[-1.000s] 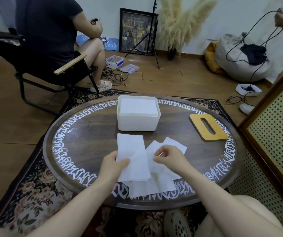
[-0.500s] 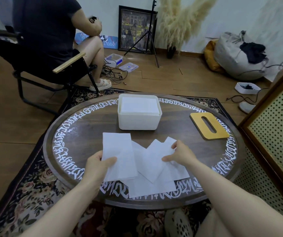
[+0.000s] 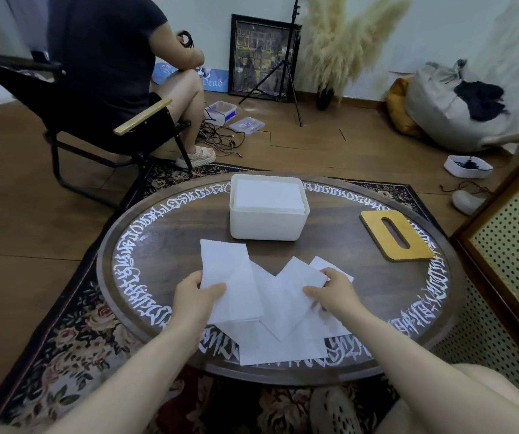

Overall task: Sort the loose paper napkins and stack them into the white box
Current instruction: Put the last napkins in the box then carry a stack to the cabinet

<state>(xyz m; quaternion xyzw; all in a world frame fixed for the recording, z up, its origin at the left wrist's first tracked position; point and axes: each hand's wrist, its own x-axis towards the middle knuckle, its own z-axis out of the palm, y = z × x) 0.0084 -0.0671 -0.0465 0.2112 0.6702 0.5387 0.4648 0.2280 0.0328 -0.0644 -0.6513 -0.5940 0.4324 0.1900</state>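
Observation:
The white box [image 3: 267, 225] stands at the middle back of the round wooden table [image 3: 170, 245], filled with a stack of napkins [image 3: 267, 195]. Loose white paper napkins [image 3: 283, 346] lie overlapping near the table's front edge. My left hand [image 3: 195, 296] pinches a folded napkin [image 3: 230, 277] at its left edge. My right hand [image 3: 333, 292] grips a second napkin [image 3: 289, 302], turned like a diamond, at its right corner. A further napkin corner [image 3: 324, 264] shows behind my right hand.
A yellow wooden lid with a slot [image 3: 396, 234] lies at the table's right. A person sits in a black folding chair [image 3: 73, 114] at the back left. A perforated cabinet [image 3: 508, 261] stands close on the right. A tripod [image 3: 286, 64] and floor cables are behind.
My left hand carried its napkin to the left, off the pile. My right hand moved right and took hold of the diamond-turned napkin's corner, lifting it.

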